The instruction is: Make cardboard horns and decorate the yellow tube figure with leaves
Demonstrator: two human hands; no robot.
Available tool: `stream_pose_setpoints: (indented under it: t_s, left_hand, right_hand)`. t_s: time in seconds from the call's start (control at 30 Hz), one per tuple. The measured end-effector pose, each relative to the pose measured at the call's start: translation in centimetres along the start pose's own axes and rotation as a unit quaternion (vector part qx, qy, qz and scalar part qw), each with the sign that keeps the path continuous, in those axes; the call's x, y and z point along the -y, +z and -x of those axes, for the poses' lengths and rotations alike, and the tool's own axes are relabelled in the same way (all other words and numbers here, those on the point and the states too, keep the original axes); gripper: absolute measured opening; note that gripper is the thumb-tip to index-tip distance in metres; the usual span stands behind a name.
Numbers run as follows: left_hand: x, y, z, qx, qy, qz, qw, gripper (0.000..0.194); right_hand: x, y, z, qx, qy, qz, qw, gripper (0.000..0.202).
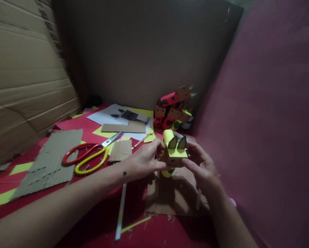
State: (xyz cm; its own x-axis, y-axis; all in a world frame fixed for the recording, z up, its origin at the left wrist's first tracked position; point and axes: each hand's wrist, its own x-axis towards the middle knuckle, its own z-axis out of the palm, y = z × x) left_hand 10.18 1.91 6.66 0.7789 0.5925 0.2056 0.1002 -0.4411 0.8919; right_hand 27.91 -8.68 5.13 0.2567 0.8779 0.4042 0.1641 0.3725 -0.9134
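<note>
a grey wall (144, 51) stands beyond both hands, and a red tabletop (100, 220) spreads beneath and around them. directly under the hands lies a brown cardboard mat (159, 201); to the left of the left hand, well apart from it, is a corrugated sheet (53, 155). beyond the hands, a pile of figures (168, 122) with brown box heads and mostly red bodies looks finished. scissors (105, 144) lie open to the left of the left hand, held by nobody.

the left hand (146, 156) and the right hand (203, 167) are apart, closed by their fingertips on opposite sides of one yellow paper figure (177, 154), which is between them, above the mat. a white strip (121, 212) lies on the near side of the left wrist.

this figure appears far along: the box head is folded and two upright ears (173, 142) are on. yellow rounded parts show behind and below the head; whether they are fastened to it, or any detail is left to add, i cannot tell.
</note>
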Motion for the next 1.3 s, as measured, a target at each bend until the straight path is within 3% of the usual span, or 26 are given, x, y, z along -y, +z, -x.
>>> stream_pose_setpoints:
  t_s: [0.2,0.4,0.67,0.87,0.97,1.07,1.2,1.3]
  left_hand:
    - [0.7,1.4,0.1,-0.035,0.015,0.029,0.999,0.036]
    - [1.8,2.7,-0.1,-0.047,0.036,0.071,0.996,0.033]
    - [1.8,3.0,0.1,-0.066,0.072,0.059,0.993,0.024]
    - [1.3,3.0,0.5,-0.044,0.079,0.017,0.996,0.024]
    - [1.1,2.5,0.5,-0.074,0.081,0.005,0.994,0.016]
    - [0.8,1.4,0.1,-0.147,0.082,0.001,0.986,0.011]
    - [0.6,-0.9,-0.8,-0.236,0.076,0.013,0.969,0.019]
    - [1.0,-2.5,-1.6,-0.260,0.045,0.056,0.963,0.030]
  right_hand:
    - [-0.3,0.2,0.0,-0.067,-0.013,0.052,0.996,0.033]
    - [-0.2,1.4,0.6,-0.065,-0.028,0.134,0.988,0.032]
    - [-1.9,2.2,0.4,-0.136,-0.025,0.213,0.967,0.050]
    - [-2.0,2.2,0.0,-0.167,0.006,0.197,0.966,0.038]
    - [-1.1,2.2,-0.1,-0.175,0.024,0.168,0.970,0.036]
    - [-0.6,1.8,-0.3,-0.185,0.043,0.124,0.974,0.033]
    - [-0.8,0.8,-0.5,-0.179,0.053,0.034,0.982,0.041]
    - [-0.8,0.5,-0.6,-0.151,0.058,-0.051,0.985,0.042]
